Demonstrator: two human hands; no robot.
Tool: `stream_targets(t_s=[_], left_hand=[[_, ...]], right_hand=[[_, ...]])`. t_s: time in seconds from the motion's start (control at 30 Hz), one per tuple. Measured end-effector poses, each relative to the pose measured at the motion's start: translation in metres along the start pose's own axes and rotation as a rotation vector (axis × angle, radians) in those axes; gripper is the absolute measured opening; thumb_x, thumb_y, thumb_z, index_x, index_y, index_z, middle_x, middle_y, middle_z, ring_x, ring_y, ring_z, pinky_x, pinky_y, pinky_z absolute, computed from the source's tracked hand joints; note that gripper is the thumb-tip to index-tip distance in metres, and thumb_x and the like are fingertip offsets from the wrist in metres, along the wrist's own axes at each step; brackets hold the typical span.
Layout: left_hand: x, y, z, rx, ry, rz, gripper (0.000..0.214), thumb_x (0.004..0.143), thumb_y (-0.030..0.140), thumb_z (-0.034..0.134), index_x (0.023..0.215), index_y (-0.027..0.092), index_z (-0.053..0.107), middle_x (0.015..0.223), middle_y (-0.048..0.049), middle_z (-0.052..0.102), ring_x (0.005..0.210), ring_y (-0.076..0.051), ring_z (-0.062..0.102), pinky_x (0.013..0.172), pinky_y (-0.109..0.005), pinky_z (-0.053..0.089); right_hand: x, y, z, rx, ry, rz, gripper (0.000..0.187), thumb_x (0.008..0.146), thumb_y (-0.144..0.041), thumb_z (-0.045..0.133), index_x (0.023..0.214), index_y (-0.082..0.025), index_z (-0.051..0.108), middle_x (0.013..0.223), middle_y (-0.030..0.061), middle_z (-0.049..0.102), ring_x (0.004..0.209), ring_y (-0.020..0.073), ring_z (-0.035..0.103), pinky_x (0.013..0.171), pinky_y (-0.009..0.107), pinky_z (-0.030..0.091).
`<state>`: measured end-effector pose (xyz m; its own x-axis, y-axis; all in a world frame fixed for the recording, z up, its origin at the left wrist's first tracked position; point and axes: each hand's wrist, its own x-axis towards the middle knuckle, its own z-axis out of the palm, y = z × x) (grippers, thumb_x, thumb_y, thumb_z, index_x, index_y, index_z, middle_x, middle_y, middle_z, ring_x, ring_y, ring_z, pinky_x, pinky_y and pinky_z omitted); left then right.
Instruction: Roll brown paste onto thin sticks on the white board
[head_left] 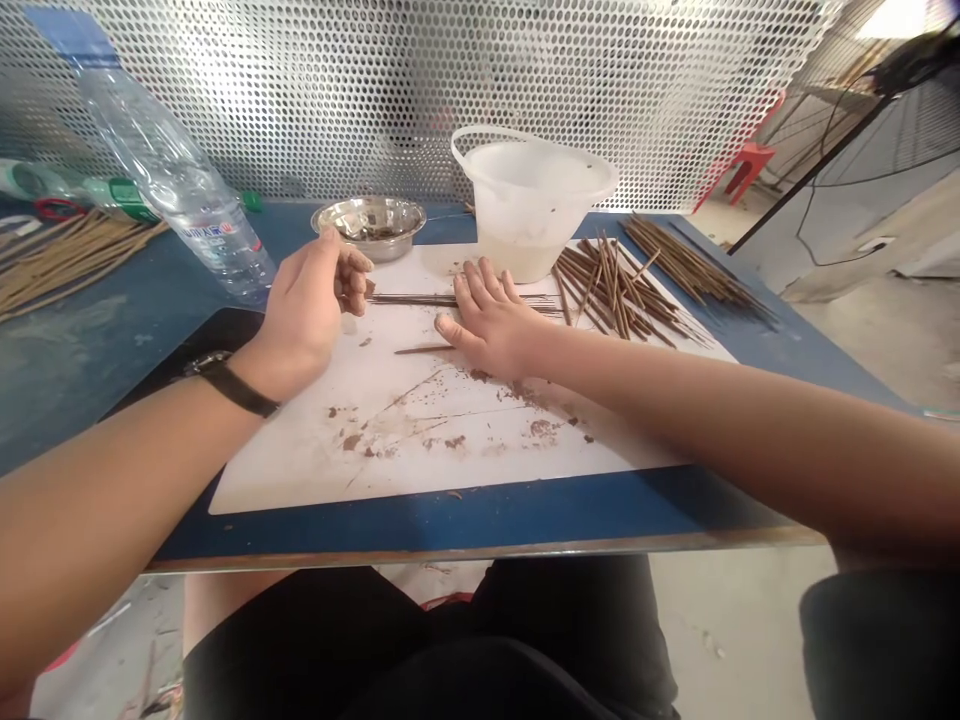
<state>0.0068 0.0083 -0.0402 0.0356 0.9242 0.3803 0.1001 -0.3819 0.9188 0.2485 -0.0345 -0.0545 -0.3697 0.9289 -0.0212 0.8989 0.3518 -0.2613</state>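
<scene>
Incense sticks (450,299) are pressed under spread right fingers (471,282); left fingers (352,285) are held curled nearby. Heavy pressure could snap them.

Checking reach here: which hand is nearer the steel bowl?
Left. The left hand sits just in front of the steel bowl; the right hand lies farther off to its right, over the white board.
</scene>
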Motion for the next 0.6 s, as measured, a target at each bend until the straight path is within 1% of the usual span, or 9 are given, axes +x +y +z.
stream_targets(t_s=[0.1, 0.17, 0.23, 0.37, 0.43, 0.6], left_hand=[[0.0, -0.002, 0.002, -0.05, 0.016, 0.006, 0.065, 0.101, 0.083, 0.055, 0.071, 0.027, 0.068, 0.066, -0.0024, 0.055, 0.058, -0.017, 0.052, 0.061, -0.04, 0.046], [0.0, -0.003, 0.002, -0.074, 0.001, 0.014, 0.061, 0.099, 0.081, 0.059, 0.071, 0.028, 0.069, 0.067, -0.0021, 0.056, 0.058, -0.017, 0.052, 0.061, -0.04, 0.046], [-0.001, -0.003, 0.001, -0.081, -0.005, 0.019, 0.059, 0.099, 0.081, 0.061, 0.07, 0.03, 0.07, 0.067, -0.0024, 0.057, 0.057, -0.018, 0.052, 0.062, -0.041, 0.047], [0.0, -0.002, 0.001, -0.063, 0.005, 0.008, 0.064, 0.097, 0.086, 0.058, 0.071, 0.029, 0.069, 0.067, -0.0023, 0.056, 0.057, -0.017, 0.052, 0.062, -0.041, 0.045], [0.001, -0.002, 0.001, -0.063, 0.011, 0.006, 0.066, 0.096, 0.088, 0.058, 0.071, 0.027, 0.068, 0.066, -0.0018, 0.055, 0.058, -0.016, 0.052, 0.062, -0.04, 0.044], [-0.001, 0.0, 0.001, -0.049, -0.018, 0.004, 0.064, 0.097, 0.085, 0.058, 0.073, 0.027, 0.068, 0.066, -0.0013, 0.058, 0.057, -0.015, 0.052, 0.068, -0.041, 0.048]], right_hand=[[-0.025, -0.002, 0.007, 0.009, 0.02, -0.07, 0.109, 0.106, -0.084, 0.005, 0.184, -0.008, 0.005, 0.191, 0.0142, -0.004, 0.173, 0.0459, -0.017, 0.139, 0.072, -0.004], [-0.033, -0.001, 0.011, 0.007, 0.035, -0.096, 0.107, 0.106, -0.084, 0.005, 0.184, -0.01, 0.004, 0.191, 0.0136, -0.004, 0.173, 0.0464, -0.016, 0.138, 0.075, -0.004], [-0.026, 0.003, 0.012, 0.003, 0.048, -0.095, 0.107, 0.106, -0.084, 0.007, 0.184, -0.011, 0.004, 0.191, 0.0133, -0.003, 0.174, 0.0468, -0.015, 0.138, 0.076, -0.004], [0.004, 0.013, 0.007, 0.01, 0.044, -0.05, 0.106, 0.106, -0.085, 0.01, 0.185, -0.015, 0.003, 0.192, 0.012, -0.002, 0.174, 0.0487, -0.012, 0.136, 0.08, -0.004], [0.004, 0.014, 0.006, 0.005, 0.039, -0.047, 0.107, 0.106, -0.085, 0.009, 0.185, -0.014, 0.003, 0.192, 0.0123, -0.003, 0.174, 0.0488, -0.013, 0.136, 0.08, -0.005], [-0.031, 0.004, 0.01, -0.015, 0.025, -0.086, 0.105, 0.106, -0.084, 0.007, 0.185, -0.014, 0.004, 0.192, 0.0117, -0.002, 0.174, 0.0465, -0.014, 0.138, 0.076, -0.002]])
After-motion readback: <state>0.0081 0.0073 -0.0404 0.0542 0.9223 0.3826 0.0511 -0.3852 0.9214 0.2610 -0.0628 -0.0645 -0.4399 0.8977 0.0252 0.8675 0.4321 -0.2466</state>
